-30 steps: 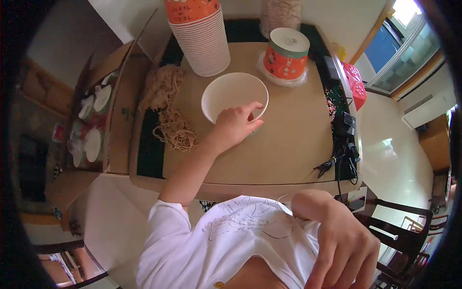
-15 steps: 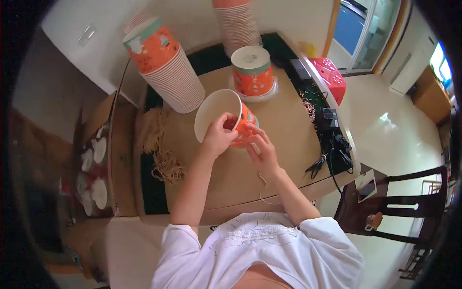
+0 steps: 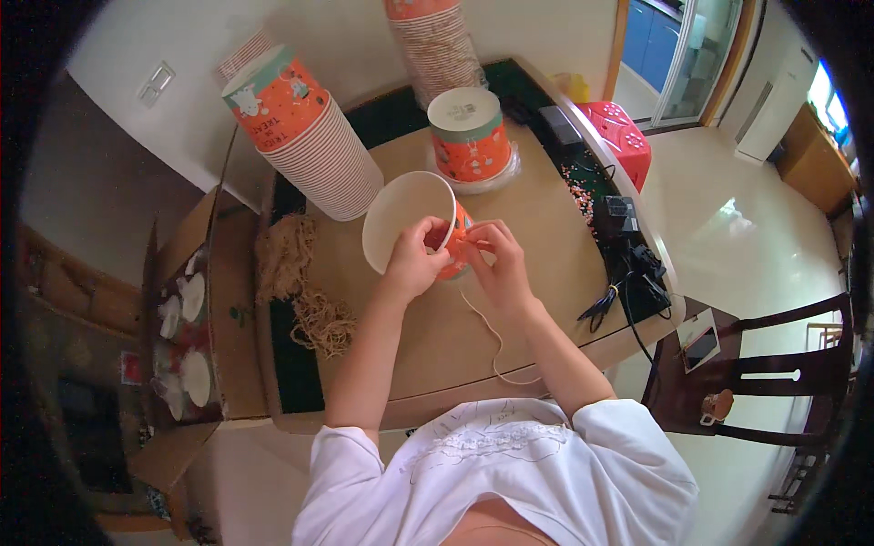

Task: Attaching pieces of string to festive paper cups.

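A paper bucket [image 3: 391, 214], white inside and orange printed outside, lies tilted above the table with its mouth toward the left. My left hand [image 3: 415, 262] grips its rim, fingers inside and thumb near the outer wall. Fingertips of my right hand [image 3: 499, 259] are pinched together at the bucket's orange side, seemingly on the end of a thin pale cord [image 3: 497, 341]. That cord trails down from beside the bucket and curls near the table's front edge. The exact spot where the cord meets the bucket is hidden by my fingers.
A tall stack of nested buckets [image 3: 323, 164] leans at the left, and another stack [image 3: 437, 50] stands behind. One upturned bucket [image 3: 472, 150] rests on plastic wrap. Loose twine [image 3: 323, 323] lies left, black cables [image 3: 645, 268] and small beads [image 3: 579, 193] right. An open carton [image 3: 238, 314] adjoins the table.
My right fingers have drawn closer together against the bucket's side. The cord, mostly behind my right hand before, now hangs in view to its left. The bucket has shifted slightly left.
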Action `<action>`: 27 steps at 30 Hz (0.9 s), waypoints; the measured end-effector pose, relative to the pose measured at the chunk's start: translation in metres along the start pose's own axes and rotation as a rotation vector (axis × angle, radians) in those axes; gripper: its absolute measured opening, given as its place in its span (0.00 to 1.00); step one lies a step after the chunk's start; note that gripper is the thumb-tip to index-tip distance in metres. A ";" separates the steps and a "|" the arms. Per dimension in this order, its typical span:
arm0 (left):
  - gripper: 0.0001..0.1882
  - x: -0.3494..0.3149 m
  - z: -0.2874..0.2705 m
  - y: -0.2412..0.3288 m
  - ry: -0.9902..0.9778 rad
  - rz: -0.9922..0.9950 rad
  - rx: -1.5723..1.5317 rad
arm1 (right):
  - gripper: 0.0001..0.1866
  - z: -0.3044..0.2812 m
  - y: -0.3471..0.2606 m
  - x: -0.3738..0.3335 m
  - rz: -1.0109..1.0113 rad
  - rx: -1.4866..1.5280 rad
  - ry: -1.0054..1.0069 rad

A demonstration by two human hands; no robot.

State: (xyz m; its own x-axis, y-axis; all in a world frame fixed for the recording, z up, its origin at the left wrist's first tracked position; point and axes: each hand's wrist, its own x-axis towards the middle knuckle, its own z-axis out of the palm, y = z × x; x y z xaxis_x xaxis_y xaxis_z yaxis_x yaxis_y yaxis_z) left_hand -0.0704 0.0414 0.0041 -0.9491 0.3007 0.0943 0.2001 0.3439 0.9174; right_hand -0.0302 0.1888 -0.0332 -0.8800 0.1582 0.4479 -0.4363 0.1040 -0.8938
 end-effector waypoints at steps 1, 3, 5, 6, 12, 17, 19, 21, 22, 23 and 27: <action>0.14 -0.002 0.000 0.002 -0.026 -0.006 0.029 | 0.06 0.000 0.002 0.001 0.000 0.001 -0.001; 0.13 -0.002 -0.001 0.002 -0.052 -0.013 0.058 | 0.06 -0.002 0.006 0.004 -0.007 -0.027 -0.042; 0.12 -0.003 -0.002 0.000 -0.081 -0.048 0.090 | 0.06 -0.002 0.004 0.005 0.024 -0.046 -0.048; 0.12 -0.004 -0.002 0.000 -0.079 -0.050 0.090 | 0.06 -0.002 0.002 0.006 0.054 -0.066 -0.052; 0.12 -0.009 -0.001 -0.001 -0.062 -0.020 0.124 | 0.07 -0.001 -0.001 0.007 0.060 -0.088 -0.051; 0.10 -0.010 0.001 0.001 -0.051 0.033 0.151 | 0.07 -0.002 0.002 0.006 0.071 -0.075 -0.065; 0.09 -0.011 0.000 0.005 -0.087 0.028 0.130 | 0.07 -0.003 0.003 0.007 0.078 -0.074 -0.072; 0.09 -0.011 0.001 0.005 -0.122 0.023 0.106 | 0.05 -0.003 0.004 0.007 0.105 -0.094 -0.082; 0.08 -0.011 0.000 0.003 -0.130 -0.020 -0.004 | 0.05 -0.004 0.004 0.007 0.100 -0.096 -0.091; 0.07 -0.011 0.000 0.000 -0.135 -0.061 -0.117 | 0.05 -0.004 0.005 0.007 0.117 -0.105 -0.106; 0.07 -0.013 -0.002 -0.002 -0.116 0.061 0.088 | 0.04 -0.005 0.015 0.003 0.116 -0.141 -0.156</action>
State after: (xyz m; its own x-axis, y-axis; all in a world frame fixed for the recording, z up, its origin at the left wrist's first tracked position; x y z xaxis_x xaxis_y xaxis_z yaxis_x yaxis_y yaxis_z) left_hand -0.0590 0.0350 0.0017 -0.9010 0.4223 0.0991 0.2819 0.3965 0.8737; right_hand -0.0384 0.1961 -0.0454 -0.9457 0.0249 0.3241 -0.3099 0.2318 -0.9221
